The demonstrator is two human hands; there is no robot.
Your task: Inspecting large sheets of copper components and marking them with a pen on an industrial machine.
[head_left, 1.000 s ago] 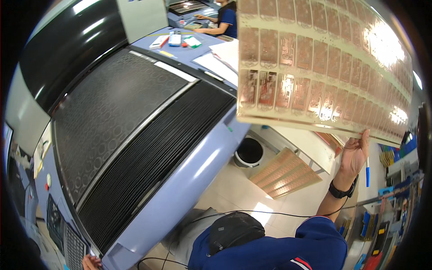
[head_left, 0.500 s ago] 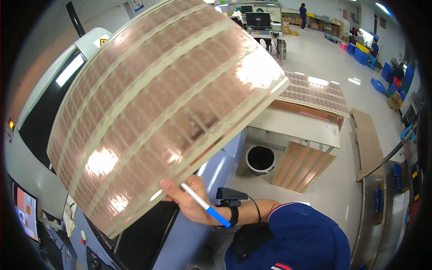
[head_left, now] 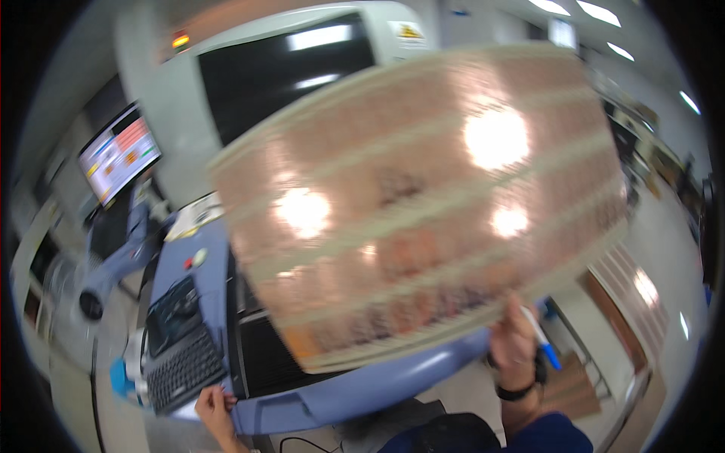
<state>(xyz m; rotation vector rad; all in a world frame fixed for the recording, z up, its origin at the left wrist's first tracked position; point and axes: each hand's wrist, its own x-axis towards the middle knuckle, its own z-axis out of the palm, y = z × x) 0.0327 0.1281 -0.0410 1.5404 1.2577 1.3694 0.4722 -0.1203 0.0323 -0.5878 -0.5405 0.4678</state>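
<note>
My right hand (head_left: 515, 336) grips the lower edge of a large thin copper-clad panel (head_left: 438, 208), printed with rows of rectangles between pale bands. The panel is held up, tilted, over the blue-grey machine front. A white marker pen with a blue end (head_left: 542, 340) is tucked in the same hand, slanting down to the right. My left hand (head_left: 216, 411) is at the machine's front edge, just below the black keyboard (head_left: 185, 371). Its fingers look bent, but blur hides whether they hold anything. The panel covers much of the machine behind it.
A white machine with a dark window (head_left: 287, 68) stands behind the panel. At left are a monitor (head_left: 121, 155) and red and pale buttons (head_left: 195, 260). Another copper panel (head_left: 630, 283) lies on a table at right; a further one (head_left: 570, 389) leans below.
The view has swung left toward the machine and monitor. The panel has turned with my right hand, its rows now lying flatter. My left hand has come into view by the keyboard.
</note>
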